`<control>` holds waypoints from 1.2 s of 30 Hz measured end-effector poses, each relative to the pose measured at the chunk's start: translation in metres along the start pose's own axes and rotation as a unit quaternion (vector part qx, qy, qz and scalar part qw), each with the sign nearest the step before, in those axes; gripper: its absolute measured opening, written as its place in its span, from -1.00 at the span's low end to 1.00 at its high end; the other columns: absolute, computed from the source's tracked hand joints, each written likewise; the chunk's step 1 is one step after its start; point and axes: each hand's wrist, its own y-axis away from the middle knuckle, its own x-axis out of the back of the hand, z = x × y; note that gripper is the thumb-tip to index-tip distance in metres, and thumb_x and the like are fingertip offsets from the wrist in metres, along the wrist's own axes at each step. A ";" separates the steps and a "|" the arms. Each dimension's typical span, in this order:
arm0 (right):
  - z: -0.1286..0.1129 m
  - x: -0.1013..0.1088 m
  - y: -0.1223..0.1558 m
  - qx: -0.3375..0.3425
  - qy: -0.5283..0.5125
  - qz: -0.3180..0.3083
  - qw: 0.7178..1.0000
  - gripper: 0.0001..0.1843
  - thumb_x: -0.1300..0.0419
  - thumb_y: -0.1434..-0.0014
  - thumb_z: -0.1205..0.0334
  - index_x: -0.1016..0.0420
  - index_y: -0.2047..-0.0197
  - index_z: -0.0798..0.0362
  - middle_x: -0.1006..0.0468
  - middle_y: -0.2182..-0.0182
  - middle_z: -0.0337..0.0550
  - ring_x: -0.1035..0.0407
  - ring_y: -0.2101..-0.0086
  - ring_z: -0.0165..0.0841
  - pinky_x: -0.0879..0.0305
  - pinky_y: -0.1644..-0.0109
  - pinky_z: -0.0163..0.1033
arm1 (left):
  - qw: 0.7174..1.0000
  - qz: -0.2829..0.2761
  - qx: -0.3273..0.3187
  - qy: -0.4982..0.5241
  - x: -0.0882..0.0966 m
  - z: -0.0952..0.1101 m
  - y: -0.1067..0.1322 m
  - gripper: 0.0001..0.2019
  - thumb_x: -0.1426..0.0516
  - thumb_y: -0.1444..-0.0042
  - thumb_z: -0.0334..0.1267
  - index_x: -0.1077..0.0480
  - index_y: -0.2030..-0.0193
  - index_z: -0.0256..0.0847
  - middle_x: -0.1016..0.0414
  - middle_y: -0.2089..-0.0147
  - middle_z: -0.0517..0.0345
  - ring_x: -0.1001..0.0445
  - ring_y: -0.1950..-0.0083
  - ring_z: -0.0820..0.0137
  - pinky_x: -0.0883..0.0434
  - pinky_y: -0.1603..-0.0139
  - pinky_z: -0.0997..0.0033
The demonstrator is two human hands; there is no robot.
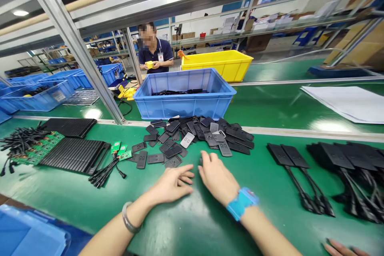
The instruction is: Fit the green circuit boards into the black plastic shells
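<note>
My left hand (172, 184) lies on the green bench top (192, 216), fingers curled loosely and apart, holding nothing. My right hand (216, 178) rests beside it, fingers stretched toward a heap of black plastic covers (192, 136). Its fingertips lie just short of the nearest covers; I cannot see anything in them. A blue wristband (241, 203) is on my right wrist and a bracelet (128, 219) on my left.
A blue bin (184, 102) stands behind the heap, a yellow bin (220, 64) beyond it. Black trays (75, 154), green circuit boards (39, 148) and cables lie left. Assembled black units with cables (330, 168) lie right. A person across the line holds a yellow part. Another hand (342, 248) shows at bottom right.
</note>
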 end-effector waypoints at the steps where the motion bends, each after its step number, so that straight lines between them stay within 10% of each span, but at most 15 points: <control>1: 0.009 0.000 -0.003 -0.037 0.056 -0.013 0.998 -0.64 0.01 -0.25 0.38 -0.36 -0.09 0.19 -0.42 0.15 0.21 -0.47 0.22 -0.10 -0.38 0.28 -0.13 | 0.997 0.021 -0.006 -0.080 0.014 0.006 0.004 -0.53 -0.21 -0.01 -0.34 -0.36 -0.11 -0.20 -0.54 0.06 -0.05 -0.53 0.12 0.29 -0.47 0.15 0.34; 5: 0.034 0.002 -0.013 -0.133 0.207 0.021 0.969 -0.66 0.10 -0.23 0.53 -0.46 0.08 0.32 -0.44 0.22 0.24 -0.45 0.23 -0.04 -0.31 0.34 -0.13 | 0.907 0.116 0.046 -0.403 0.082 0.023 0.032 -0.72 -0.14 -0.10 -0.30 -0.39 0.02 -0.18 -0.50 0.04 -0.02 -0.49 0.05 0.23 -0.40 0.01 0.26; 9: 0.024 0.002 -0.013 -0.050 0.186 0.054 0.980 -0.64 -0.03 -0.25 0.39 -0.39 -0.08 0.28 -0.45 0.15 0.21 -0.42 0.20 -0.04 -0.31 0.28 -0.10 | 0.733 0.248 0.245 -0.584 0.142 0.004 0.067 -0.73 -0.09 -0.12 -0.36 -0.31 0.02 -0.30 -0.45 0.03 -0.19 -0.48 0.03 0.14 -0.38 0.06 0.25; 11: 0.014 0.001 -0.011 0.008 0.136 0.041 0.990 -0.65 -0.08 -0.24 0.32 -0.41 -0.08 0.21 -0.47 0.13 0.17 -0.43 0.19 -0.07 -0.33 0.23 -0.11 | 0.694 0.262 0.323 -0.587 0.160 -0.010 0.084 -0.74 -0.08 -0.13 -0.35 -0.29 0.03 -0.31 -0.49 0.12 -0.19 -0.52 0.09 0.11 -0.38 0.14 0.26; 14: 0.001 -0.005 -0.007 0.071 0.038 0.016 0.997 -0.70 -0.07 -0.24 0.33 -0.48 0.00 0.15 -0.50 0.15 0.11 -0.45 0.20 -0.12 -0.35 0.18 -0.10 | 0.697 0.281 0.342 -0.564 0.169 -0.021 0.103 -0.79 -0.01 -0.17 -0.32 -0.32 0.06 -0.25 -0.54 0.24 -0.12 -0.55 0.17 0.10 -0.37 0.23 0.29; 18: -0.009 -0.013 -0.002 0.136 -0.204 -0.022 0.969 -0.70 -0.01 -0.25 0.33 -0.53 0.07 0.07 -0.55 0.19 0.02 -0.46 0.19 -0.17 -0.35 0.10 -0.08 | 0.748 0.379 0.208 -0.504 0.152 -0.006 0.108 -0.84 0.01 -0.19 -0.26 -0.32 0.14 -0.20 -0.52 0.26 0.01 -0.53 0.24 0.20 -0.38 0.25 0.31; 20: -0.016 -0.017 0.001 0.144 -0.377 -0.066 0.913 -0.70 -0.03 -0.25 0.25 -0.49 0.01 0.03 -0.56 0.15 0.00 -0.45 0.14 -0.20 -0.36 0.07 -0.08 | 0.829 0.384 0.110 -0.392 0.133 0.010 0.097 -0.81 -0.06 -0.15 -0.16 -0.31 0.16 -0.19 -0.50 0.34 0.11 -0.51 0.32 0.30 -0.40 0.29 0.37; 23: -0.026 -0.020 0.004 0.070 -0.625 -0.150 0.763 -0.55 -0.12 -0.21 0.07 -0.32 -0.13 0.02 -0.50 0.01 0.03 -0.42 0.04 -0.23 -0.35 -0.02 -0.07 | 0.947 0.250 -0.001 -0.204 0.100 0.029 0.064 -0.71 -0.10 -0.14 -0.09 -0.34 0.08 -0.21 -0.51 0.32 0.10 -0.52 0.32 0.34 -0.43 0.35 0.43; 25: -0.029 -0.017 0.004 0.000 -0.730 -0.172 0.662 -0.56 -0.16 -0.17 -0.03 -0.35 -0.03 0.04 -0.51 0.07 0.01 -0.44 0.09 -0.27 -0.36 -0.01 -0.09 | 0.962 0.172 -0.041 -0.208 0.085 0.034 0.033 -0.70 -0.06 -0.19 -0.12 -0.36 0.01 -0.21 -0.54 0.22 0.03 -0.54 0.23 0.32 -0.45 0.29 0.42; 27: -0.028 -0.011 0.001 -0.045 -0.774 -0.148 0.614 -0.61 -0.20 -0.13 -0.08 -0.40 0.14 0.06 -0.52 0.27 -0.09 -0.43 0.30 -0.36 -0.40 0.17 -0.20 | 0.916 0.181 -0.040 -0.356 0.080 0.032 -0.001 -0.73 -0.08 -0.18 -0.22 -0.38 -0.01 -0.21 -0.53 0.12 -0.02 -0.52 0.12 0.28 -0.43 0.14 0.37; 30: -0.019 0.000 -0.004 -0.062 -0.765 -0.082 0.636 -0.62 -0.24 -0.08 -0.10 -0.42 0.29 0.07 -0.40 0.50 -0.26 -0.19 0.56 -0.49 -0.17 0.53 -0.37 | 0.830 0.216 0.011 -0.514 0.088 0.021 -0.043 -0.66 -0.11 -0.14 -0.33 -0.33 -0.08 -0.30 -0.48 0.01 -0.18 -0.45 -0.03 0.14 -0.36 -0.02 0.20; 36: -0.004 0.013 -0.007 -0.034 -0.666 -0.040 0.744 -0.56 -0.13 -0.14 -0.13 -0.52 0.26 0.11 -0.23 0.61 -0.34 0.03 0.62 -0.51 0.10 0.59 -0.37 | 0.795 0.220 0.035 -0.564 0.102 0.005 -0.072 -0.61 -0.13 -0.12 -0.27 -0.32 -0.08 -0.37 -0.50 0.11 -0.22 -0.43 -0.01 0.05 -0.31 -0.04 0.10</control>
